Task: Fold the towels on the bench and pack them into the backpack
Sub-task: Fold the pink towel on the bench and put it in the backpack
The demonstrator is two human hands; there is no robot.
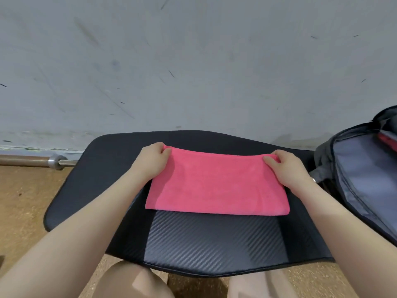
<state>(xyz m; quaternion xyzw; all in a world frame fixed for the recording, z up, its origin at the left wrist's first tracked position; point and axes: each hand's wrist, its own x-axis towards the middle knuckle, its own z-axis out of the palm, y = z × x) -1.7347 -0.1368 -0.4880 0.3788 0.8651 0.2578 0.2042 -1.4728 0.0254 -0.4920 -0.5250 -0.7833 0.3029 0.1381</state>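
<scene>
A black padded bench [90,181] fills the lower middle of the view, its top smooth at the sides with a ribbed, carbon-weave panel in the centre near the front edge. A pink towel [217,186], folded into a flat rectangle, lies directly on the bench top, toward the far side and roughly centred. At the bench's right end an open grey and black backpack [361,175] appears to rest on the surface, though its base runs out of view. The bench stands on a brown speckled floor [23,207], close to a scuffed grey wall [193,61].
</scene>
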